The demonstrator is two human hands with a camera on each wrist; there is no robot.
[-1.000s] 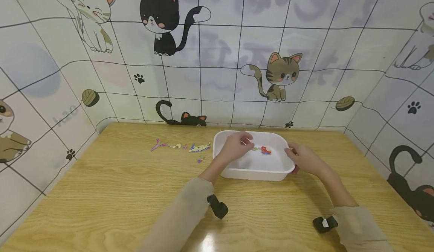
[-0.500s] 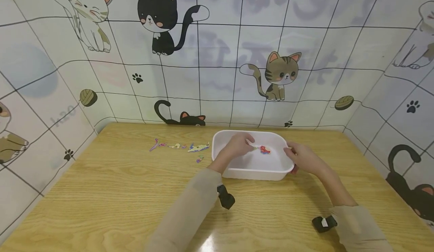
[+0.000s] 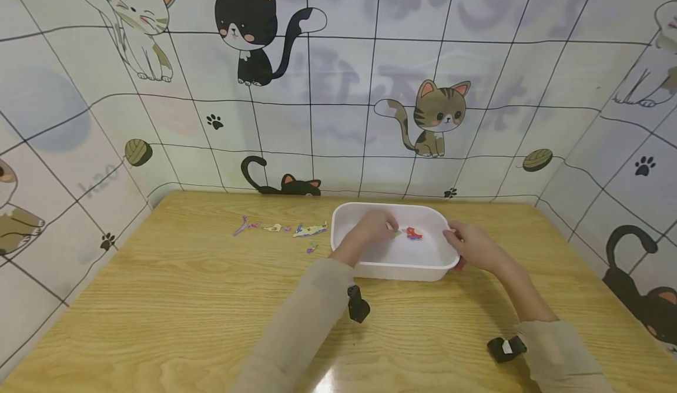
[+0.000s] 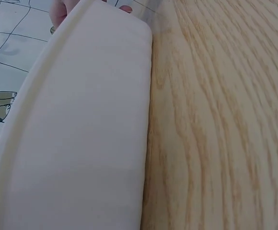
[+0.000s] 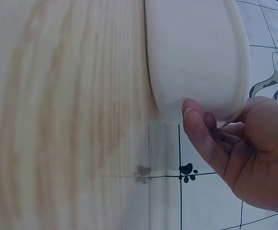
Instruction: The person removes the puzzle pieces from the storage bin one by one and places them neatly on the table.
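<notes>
A white plastic tub [image 3: 396, 271] stands on the table. My left hand [image 3: 372, 228] reaches down inside it with bent fingers, fingertips right at a small pale green piece [image 3: 398, 232]; whether they pinch it I cannot tell. A small red and blue cutout [image 3: 413, 234] lies on the tub floor just right of that. At the tub's right end, my right hand [image 3: 476, 246] grips the rim and wall. In the right wrist view, fingers of the right hand [image 5: 254, 148] press the outside of the tub wall [image 5: 199, 62]. The left wrist view shows mostly the tub's outer side [image 4: 91, 115].
Left of the tub, small flat cutouts lie in a row: a purple strip [image 3: 241, 226], a yellowish piece [image 3: 273, 228] and a longer yellow and blue piece [image 3: 310, 229]. A small purple and green piece [image 3: 311, 248] lies nearer. The cat-print wall [image 3: 338, 146] rises behind the table [image 3: 185, 299].
My left hand has lowered into the tub and its fingers have closed in at the green piece. The left forearm has shifted right. The right hand keeps its grip on the tub.
</notes>
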